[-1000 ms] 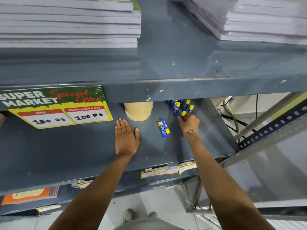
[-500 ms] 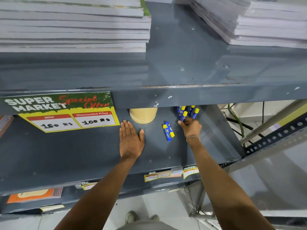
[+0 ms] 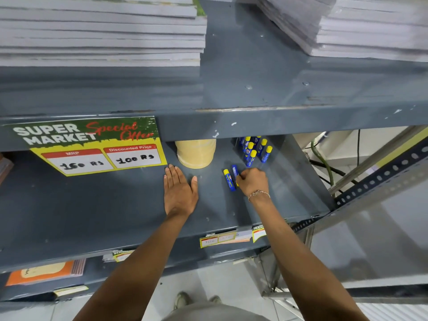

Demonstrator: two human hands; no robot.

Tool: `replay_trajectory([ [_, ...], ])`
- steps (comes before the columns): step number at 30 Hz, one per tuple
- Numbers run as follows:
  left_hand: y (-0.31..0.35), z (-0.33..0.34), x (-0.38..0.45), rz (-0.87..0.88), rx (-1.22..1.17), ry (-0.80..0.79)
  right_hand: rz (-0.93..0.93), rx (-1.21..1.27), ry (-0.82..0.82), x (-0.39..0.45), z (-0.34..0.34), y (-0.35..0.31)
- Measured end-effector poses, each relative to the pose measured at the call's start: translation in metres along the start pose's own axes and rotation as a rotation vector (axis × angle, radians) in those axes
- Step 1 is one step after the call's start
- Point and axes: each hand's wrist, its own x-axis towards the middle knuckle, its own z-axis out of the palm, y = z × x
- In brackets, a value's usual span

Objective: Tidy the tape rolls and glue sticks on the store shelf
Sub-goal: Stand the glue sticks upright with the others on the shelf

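Note:
A stack of tan tape rolls (image 3: pixel 196 153) stands at the back of the grey shelf (image 3: pixel 92 216). Several blue glue sticks with yellow caps (image 3: pixel 253 150) stand upright in the back right corner. Two more glue sticks lie flat on the shelf; one (image 3: pixel 229 180) lies free. My right hand (image 3: pixel 252 183) has its fingers closed on the other lying glue stick (image 3: pixel 234 170), whose lower end is hidden by the fingers. My left hand (image 3: pixel 179 189) rests flat on the shelf, palm down, just in front of the tape rolls, holding nothing.
The upper shelf (image 3: pixel 254 89) overhangs the tape and glue sticks and carries stacks of paper pads (image 3: pixel 102 31). A "Super Market Special Offer" price sign (image 3: pixel 92 147) hangs at the left. A perforated metal upright (image 3: pixel 382 177) and cables stand at the right. Notebooks (image 3: pixel 46 272) lie below.
My right hand has drawn back from the upright glue sticks in the corner and moved left onto the two lying sticks, closing on one. My left hand stays flat.

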Motion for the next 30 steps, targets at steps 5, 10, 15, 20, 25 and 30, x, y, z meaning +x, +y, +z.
replay_trajectory([
  [5,0.0,-0.001,0.0,0.011,-0.006,-0.001,0.024,-0.1,0.038,-0.008,0.005,-0.001],
  [10,0.0,0.0,0.0,0.015,0.003,0.008,0.125,0.14,0.209,-0.007,-0.018,0.027],
  [15,-0.001,0.0,-0.001,0.021,0.015,0.014,0.138,0.219,0.328,0.009,-0.048,0.05],
  [20,-0.002,-0.001,-0.001,0.019,0.001,0.006,0.175,0.237,0.25,0.037,-0.047,0.048],
  [25,-0.002,0.0,0.0,0.015,-0.011,0.008,0.176,0.212,0.172,0.047,-0.03,0.053],
  [30,0.0,0.0,0.0,0.013,0.009,0.021,0.252,0.298,0.143,0.043,-0.027,0.057],
])
